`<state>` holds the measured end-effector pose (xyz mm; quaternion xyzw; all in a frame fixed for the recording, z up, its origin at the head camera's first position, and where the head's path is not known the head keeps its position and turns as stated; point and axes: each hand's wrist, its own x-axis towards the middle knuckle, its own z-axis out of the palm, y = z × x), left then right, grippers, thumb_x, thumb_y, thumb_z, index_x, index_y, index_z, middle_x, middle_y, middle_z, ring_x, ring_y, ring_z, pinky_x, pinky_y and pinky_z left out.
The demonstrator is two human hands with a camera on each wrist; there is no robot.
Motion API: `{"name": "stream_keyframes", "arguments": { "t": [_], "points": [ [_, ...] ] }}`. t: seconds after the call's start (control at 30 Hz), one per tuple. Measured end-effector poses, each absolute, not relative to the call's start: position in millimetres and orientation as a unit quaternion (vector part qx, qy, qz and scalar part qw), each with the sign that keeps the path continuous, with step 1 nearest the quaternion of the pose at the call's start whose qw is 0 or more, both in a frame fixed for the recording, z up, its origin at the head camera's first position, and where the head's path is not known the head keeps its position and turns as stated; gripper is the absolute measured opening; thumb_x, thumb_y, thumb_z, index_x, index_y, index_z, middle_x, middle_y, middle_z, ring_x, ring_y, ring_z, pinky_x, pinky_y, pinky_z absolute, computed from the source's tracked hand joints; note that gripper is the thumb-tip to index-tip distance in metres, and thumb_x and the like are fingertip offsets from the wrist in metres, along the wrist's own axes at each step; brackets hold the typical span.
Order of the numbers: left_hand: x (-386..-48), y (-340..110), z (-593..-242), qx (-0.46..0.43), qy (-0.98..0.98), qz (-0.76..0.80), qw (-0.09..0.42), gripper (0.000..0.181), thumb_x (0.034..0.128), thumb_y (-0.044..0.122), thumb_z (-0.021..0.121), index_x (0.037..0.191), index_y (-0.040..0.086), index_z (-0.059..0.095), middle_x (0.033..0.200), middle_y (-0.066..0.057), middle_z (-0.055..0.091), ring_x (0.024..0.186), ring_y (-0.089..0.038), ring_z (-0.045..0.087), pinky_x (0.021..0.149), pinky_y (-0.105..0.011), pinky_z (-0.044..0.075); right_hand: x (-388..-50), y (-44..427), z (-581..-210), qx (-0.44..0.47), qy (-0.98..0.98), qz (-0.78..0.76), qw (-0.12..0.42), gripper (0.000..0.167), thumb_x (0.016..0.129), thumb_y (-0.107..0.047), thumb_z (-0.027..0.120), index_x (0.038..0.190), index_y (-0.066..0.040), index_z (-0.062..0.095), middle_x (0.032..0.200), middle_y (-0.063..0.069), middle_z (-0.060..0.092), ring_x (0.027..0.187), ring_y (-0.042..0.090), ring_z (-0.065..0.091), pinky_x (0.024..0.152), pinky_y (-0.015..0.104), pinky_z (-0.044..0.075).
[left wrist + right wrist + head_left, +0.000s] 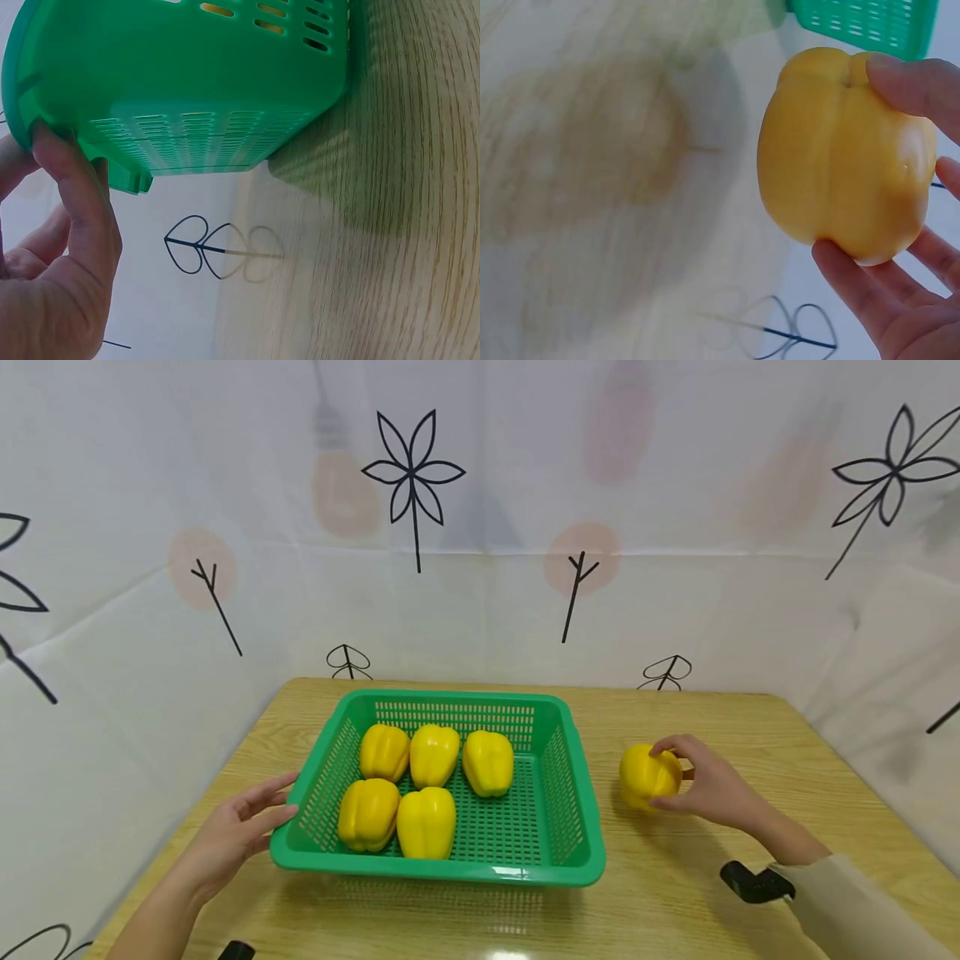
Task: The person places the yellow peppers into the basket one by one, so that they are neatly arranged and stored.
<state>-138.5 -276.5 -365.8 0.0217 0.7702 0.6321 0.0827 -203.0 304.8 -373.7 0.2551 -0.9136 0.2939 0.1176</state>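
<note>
A green plastic basket point(438, 868) with slotted walls stands on the table, several yellow bell peppers point(426, 822) lying in its left and middle part. At its left rim, my left hand point(236, 831) holds on, fingers bent against the edge; the left wrist view shows a finger point(79, 187) under the lip. To the right of the basket, my right hand point(712, 785) grips another yellow bell pepper point(647, 777) between thumb and fingers. That pepper point(840, 157) appears raised off the wood in the right wrist view, its shadow falling apart from it.
The wooden table point(675, 893) reaches back to a white cloth point(480, 610) printed with line-drawn flowers, which also hangs along both sides. A black strap point(757, 883) sits at my right wrist. The basket's right part shows bare floor mesh point(517, 827).
</note>
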Motion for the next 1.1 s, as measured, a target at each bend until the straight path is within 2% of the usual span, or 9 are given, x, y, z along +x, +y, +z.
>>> {"name": "stream_keyframes", "arguments": {
  "t": [0.17, 0.33, 0.63, 0.83, 1.1],
  "points": [
    [-138.6, -276.4, -365.6, 0.023, 0.770, 0.632, 0.079, 0.058, 0.0939, 0.017, 0.058, 0.144, 0.004, 0.033, 0.120, -0.008, 0.050, 0.098, -0.014, 0.059, 0.080, -0.033, 0.052, -201.5, 303.3, -356.5, 0.270, -0.909, 0.286, 0.135, 0.057, 0.062, -0.009, 0.087, 0.106, -0.004, 0.051, 0.109, 0.013, 0.050, 0.093, 0.032, 0.051, 0.066, 0.033, 0.054],
    [-138.2, -276.7, -365.9, 0.026, 0.769, 0.634, 0.077, 0.057, 0.0939, 0.017, 0.058, 0.144, 0.004, 0.035, 0.119, -0.007, 0.050, 0.097, -0.014, 0.059, 0.080, -0.033, 0.052, -201.4, 300.2, -338.1, 0.282, -0.904, 0.284, 0.149, 0.059, 0.060, -0.008, 0.088, 0.107, -0.003, 0.052, 0.110, 0.013, 0.051, 0.093, 0.032, 0.051, 0.065, 0.031, 0.054],
    [-137.5, -275.4, -364.9, 0.020, 0.771, 0.632, 0.075, 0.056, 0.0934, 0.018, 0.059, 0.143, 0.005, 0.036, 0.121, -0.009, 0.047, 0.096, -0.013, 0.059, 0.079, -0.032, 0.052, -202.7, 289.7, -312.6, 0.300, -0.896, 0.294, 0.146, 0.060, 0.059, -0.012, 0.089, 0.107, -0.005, 0.053, 0.111, 0.008, 0.052, 0.094, 0.018, 0.047, 0.066, 0.026, 0.054],
    [-138.0, -275.3, -363.6, 0.021, 0.773, 0.630, 0.076, 0.058, 0.0937, 0.018, 0.058, 0.144, 0.003, 0.034, 0.121, -0.009, 0.049, 0.097, -0.013, 0.059, 0.080, -0.033, 0.052, -203.4, 276.5, -297.4, 0.315, -0.888, 0.311, 0.122, 0.061, 0.060, -0.013, 0.089, 0.107, -0.005, 0.052, 0.112, 0.010, 0.052, 0.097, 0.028, 0.050, 0.068, 0.034, 0.055],
    [-137.7, -275.5, -363.4, 0.020, 0.772, 0.630, 0.078, 0.058, 0.0936, 0.018, 0.058, 0.144, 0.003, 0.033, 0.121, -0.009, 0.049, 0.097, -0.013, 0.059, 0.080, -0.033, 0.052, -206.6, 257.0, -282.7, 0.354, -0.871, 0.330, 0.087, 0.060, 0.060, -0.011, 0.089, 0.107, -0.005, 0.051, 0.111, 0.010, 0.051, 0.099, 0.036, 0.053, 0.070, 0.036, 0.055]
  ]
}}
